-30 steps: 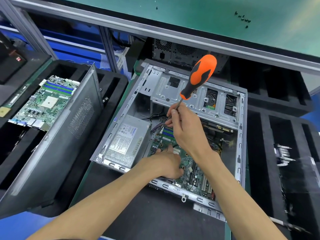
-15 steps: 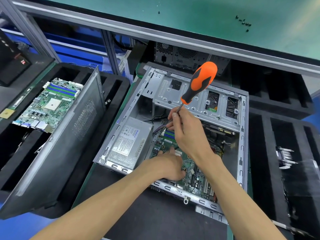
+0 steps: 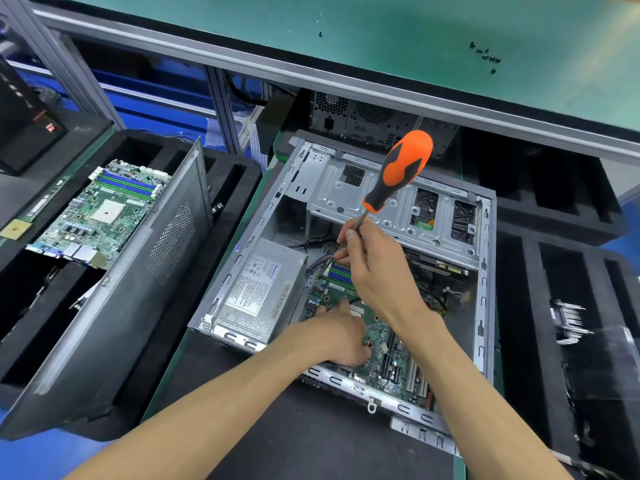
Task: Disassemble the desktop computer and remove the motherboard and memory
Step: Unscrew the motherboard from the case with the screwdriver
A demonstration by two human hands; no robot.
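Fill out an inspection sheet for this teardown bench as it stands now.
Surface: black mat under the open case.
Job's things: motherboard in the case; memory slots at its far end; power supply beside it.
Clutter: loose screws on the green bench top; removed side panel leaning at left.
Hands: right hand pinches the screwdriver shaft; left hand rests on the motherboard.
Cables: purple wires near the slots.
Surroundings: second motherboard in a foam tray at left.

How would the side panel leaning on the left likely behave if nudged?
The side panel stands tilted on its edge against black foam, so it would probably tip or slide. It looks like thin sheet metal: likely stiff, fairly light.
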